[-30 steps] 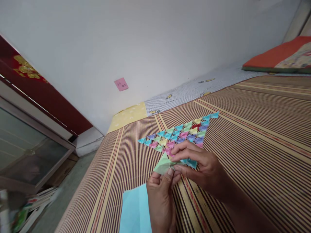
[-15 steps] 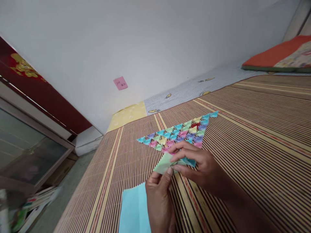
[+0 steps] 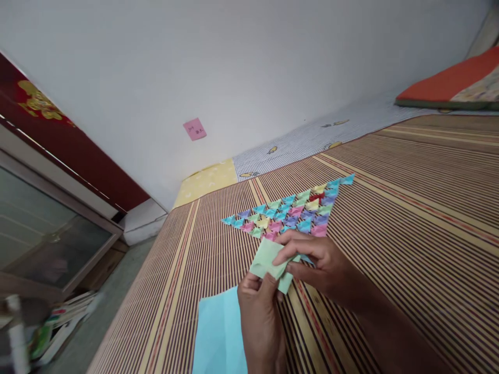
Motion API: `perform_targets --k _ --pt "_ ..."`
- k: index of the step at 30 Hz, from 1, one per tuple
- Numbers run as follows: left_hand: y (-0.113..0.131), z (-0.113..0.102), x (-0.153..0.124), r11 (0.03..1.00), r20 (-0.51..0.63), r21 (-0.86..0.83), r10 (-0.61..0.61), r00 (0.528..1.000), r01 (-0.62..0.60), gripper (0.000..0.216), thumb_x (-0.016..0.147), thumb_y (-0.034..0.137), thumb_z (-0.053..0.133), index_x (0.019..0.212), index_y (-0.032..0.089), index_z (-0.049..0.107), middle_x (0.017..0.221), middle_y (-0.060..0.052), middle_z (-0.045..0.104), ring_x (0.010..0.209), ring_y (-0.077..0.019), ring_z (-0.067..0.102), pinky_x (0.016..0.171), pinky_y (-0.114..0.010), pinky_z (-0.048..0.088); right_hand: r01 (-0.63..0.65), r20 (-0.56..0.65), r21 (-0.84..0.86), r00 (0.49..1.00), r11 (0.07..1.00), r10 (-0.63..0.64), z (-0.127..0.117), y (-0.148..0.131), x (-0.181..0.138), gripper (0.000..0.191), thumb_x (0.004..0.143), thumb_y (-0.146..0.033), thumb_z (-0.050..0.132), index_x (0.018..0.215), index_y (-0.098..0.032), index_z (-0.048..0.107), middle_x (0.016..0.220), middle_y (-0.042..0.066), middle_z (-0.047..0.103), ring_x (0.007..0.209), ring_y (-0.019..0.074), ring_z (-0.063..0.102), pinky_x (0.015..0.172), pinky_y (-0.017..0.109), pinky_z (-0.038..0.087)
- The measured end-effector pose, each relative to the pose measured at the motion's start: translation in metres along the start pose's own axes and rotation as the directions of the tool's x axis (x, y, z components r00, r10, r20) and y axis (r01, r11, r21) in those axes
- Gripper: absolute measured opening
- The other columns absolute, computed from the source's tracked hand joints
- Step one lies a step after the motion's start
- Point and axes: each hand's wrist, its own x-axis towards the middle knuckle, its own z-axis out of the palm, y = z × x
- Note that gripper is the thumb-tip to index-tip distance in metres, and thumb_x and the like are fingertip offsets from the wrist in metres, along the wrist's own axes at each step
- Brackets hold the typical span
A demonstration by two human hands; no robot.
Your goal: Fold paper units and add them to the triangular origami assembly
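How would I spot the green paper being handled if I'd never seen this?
Find the striped mat. Over its near part, the left hand and right hand are close together in front of rows of small multicoloured pieces. The pale green paper is held in both and looks bigger than those pieces, while the blue sheet lies on the mat.

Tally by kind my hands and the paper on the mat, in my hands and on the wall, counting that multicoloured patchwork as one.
Hands, left hand and right hand: 2
Held green paper: 1
Blue sheet: 1
Patchwork: 1
Pink note: 1
Total: 6
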Motion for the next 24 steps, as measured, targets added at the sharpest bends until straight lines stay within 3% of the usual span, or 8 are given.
perform_targets --k 7,14,18,21,24 --pt "0.004 0.006 -0.001 0.989 -0.014 -0.133 -0.069 0.998 0.067 0.02 0.055 0.008 0.087 0.058 0.014 0.068 0.058 0.002 0.064 0.052 -0.0061 0.054 0.05 -0.014 0.042 0.034 0.038 -0.056 0.999 0.998 -0.032 -0.001 -0.002 -0.002 0.021 0.083 -0.01 0.055 0.083 -0.019 0.073 0.106 0.006 0.067 0.094 0.0191 0.066 0.085 0.031 0.048" --pt "0.011 0.005 -0.001 0.981 0.07 -0.168 -0.082 0.994 0.093 0.017 0.061 0.007 0.084 0.071 0.014 0.073 0.066 -0.001 0.068 0.06 -0.0103 0.062 0.056 -0.017 0.05 0.029 0.002 -0.116 1.0 0.993 -0.029 -0.004 -0.006 -0.001 0.015 0.083 -0.015 0.06 0.084 -0.019 0.074 0.093 0.005 0.069 0.092 0.0199 0.066 0.084 0.031 0.049" --pt "0.014 0.002 -0.007 0.979 0.118 -0.166 -0.096 0.988 0.115 0.014 0.065 0.014 0.085 0.069 0.014 0.071 0.069 -0.001 0.066 0.066 -0.0121 0.064 0.069 -0.025 0.058 0.031 -0.028 -0.179 0.999 0.983 -0.037 -0.004 -0.002 -0.001 0.018 0.079 -0.01 0.06 0.082 -0.019 0.074 0.088 0.003 0.067 0.087 0.0186 0.067 0.08 0.029 0.05" --pt "0.013 0.002 -0.011 0.987 0.037 -0.132 -0.089 0.995 0.093 0.023 0.063 0.019 0.09 0.073 0.014 0.07 0.073 0.0 0.066 0.068 -0.0116 0.063 0.077 -0.032 0.061 0.047 -0.029 -0.233 0.998 0.971 -0.055 -0.003 0.0 -0.001 0.019 0.079 -0.008 0.059 0.082 -0.019 0.074 0.088 0.003 0.068 0.087 0.0183 0.067 0.08 0.028 0.051" --pt "0.01 0.003 -0.01 0.99 -0.027 -0.112 -0.093 0.995 0.09 0.027 0.061 0.017 0.091 0.067 0.014 0.065 0.067 0.003 0.061 0.063 -0.0092 0.06 0.081 -0.034 0.061 0.083 -0.013 -0.258 0.996 0.962 -0.09 -0.001 -0.001 -0.001 0.02 0.08 -0.006 0.059 0.082 -0.02 0.074 0.092 0.005 0.07 0.102 0.0207 0.067 0.089 0.03 0.05"
